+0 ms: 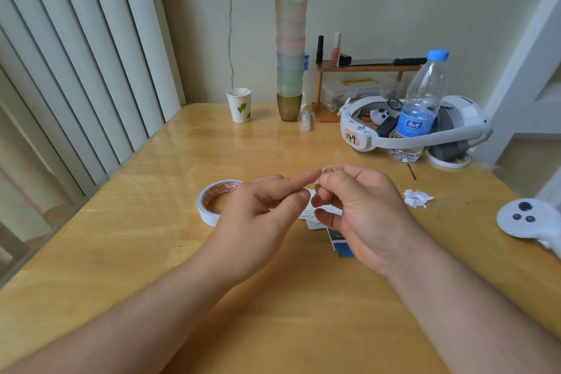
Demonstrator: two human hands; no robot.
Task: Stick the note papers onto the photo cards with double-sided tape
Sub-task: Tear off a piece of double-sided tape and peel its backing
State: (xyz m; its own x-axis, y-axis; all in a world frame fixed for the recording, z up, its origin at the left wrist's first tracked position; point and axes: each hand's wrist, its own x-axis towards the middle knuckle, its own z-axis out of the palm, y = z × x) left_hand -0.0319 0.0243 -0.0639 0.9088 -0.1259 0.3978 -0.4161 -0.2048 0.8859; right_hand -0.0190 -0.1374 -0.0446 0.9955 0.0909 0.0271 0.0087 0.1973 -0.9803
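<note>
Both the left hand [267, 206] and the right hand [358, 209] pinch one small tape piece [319, 178]; it may fold and stick to itself or to the fingers.

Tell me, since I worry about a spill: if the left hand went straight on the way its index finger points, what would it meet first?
The left hand points right, so it would first meet the small white tape piece and the right hand pinching it. The water bottle stands farther back, probably off that line.
</note>
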